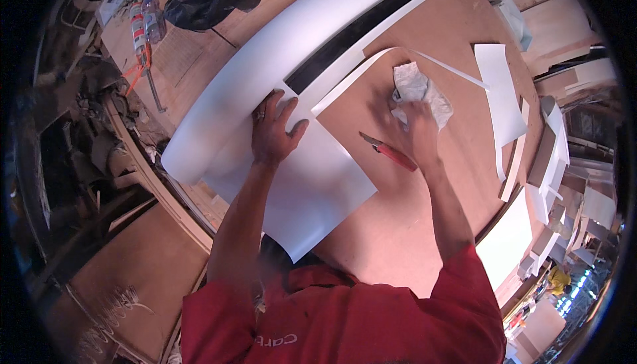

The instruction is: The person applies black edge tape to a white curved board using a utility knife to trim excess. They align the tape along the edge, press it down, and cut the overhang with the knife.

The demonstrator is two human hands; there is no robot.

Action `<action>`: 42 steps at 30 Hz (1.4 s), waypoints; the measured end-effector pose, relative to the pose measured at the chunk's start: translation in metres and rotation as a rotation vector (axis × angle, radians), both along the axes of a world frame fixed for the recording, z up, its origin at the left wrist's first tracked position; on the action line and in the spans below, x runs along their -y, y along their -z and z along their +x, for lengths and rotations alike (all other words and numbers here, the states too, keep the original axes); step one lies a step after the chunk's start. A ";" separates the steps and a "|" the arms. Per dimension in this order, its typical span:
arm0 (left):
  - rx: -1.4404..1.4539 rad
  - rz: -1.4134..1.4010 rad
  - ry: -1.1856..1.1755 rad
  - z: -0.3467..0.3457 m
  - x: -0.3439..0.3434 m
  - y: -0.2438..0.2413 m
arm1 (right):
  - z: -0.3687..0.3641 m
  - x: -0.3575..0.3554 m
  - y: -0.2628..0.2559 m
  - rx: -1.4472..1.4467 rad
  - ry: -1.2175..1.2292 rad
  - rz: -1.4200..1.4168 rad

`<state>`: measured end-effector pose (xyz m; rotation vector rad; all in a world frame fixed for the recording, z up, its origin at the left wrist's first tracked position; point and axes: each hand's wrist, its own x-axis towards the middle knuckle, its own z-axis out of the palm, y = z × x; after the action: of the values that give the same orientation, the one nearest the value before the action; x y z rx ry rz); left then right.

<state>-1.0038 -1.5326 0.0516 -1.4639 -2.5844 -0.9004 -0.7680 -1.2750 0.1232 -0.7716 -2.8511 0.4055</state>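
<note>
A roll of white sheet material (pixel 239 70) lies diagonally across the work surface, its loose end (pixel 318 190) spread towards me. My left hand (pixel 276 130) rests on this white sheet with fingers apart, near the end of a black strip (pixel 338 40). My right hand (pixel 415 120) is at a crumpled whitish cloth (pixel 435 100) on the brown board; blur hides whether its fingers grip it. A red-handled utility knife (pixel 393 157) lies on the board just below my right hand, its blade end pointing to the upper left.
Cut white offcuts (pixel 500 95) lie at the right of the brown board (pixel 398 224). Behind the roll are a black plastic bag (pixel 214 0), a plastic bottle (pixel 153 18) and a sealant tube in an orange caulking gun (pixel 138 30). A person in yellow (pixel 558 280) is far off at lower right.
</note>
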 end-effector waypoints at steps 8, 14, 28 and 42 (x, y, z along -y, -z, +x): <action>0.011 0.001 0.021 0.000 -0.003 -0.002 | -0.115 -0.092 0.017 0.158 -0.397 0.158; 0.014 -0.046 0.034 -0.001 0.001 -0.010 | -0.071 -0.070 -0.054 0.263 -0.318 -0.028; -0.040 -0.099 -0.021 0.004 -0.004 0.002 | 0.004 -0.070 -0.101 -0.306 0.403 -0.874; -0.039 -0.094 0.043 0.001 -0.007 -0.004 | -0.182 -0.189 0.098 -0.430 1.089 -0.769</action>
<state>-1.0030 -1.5252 0.0561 -1.5493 -2.6104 -0.7566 -0.9495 -1.0861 0.0256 -1.8642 -1.4767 1.2457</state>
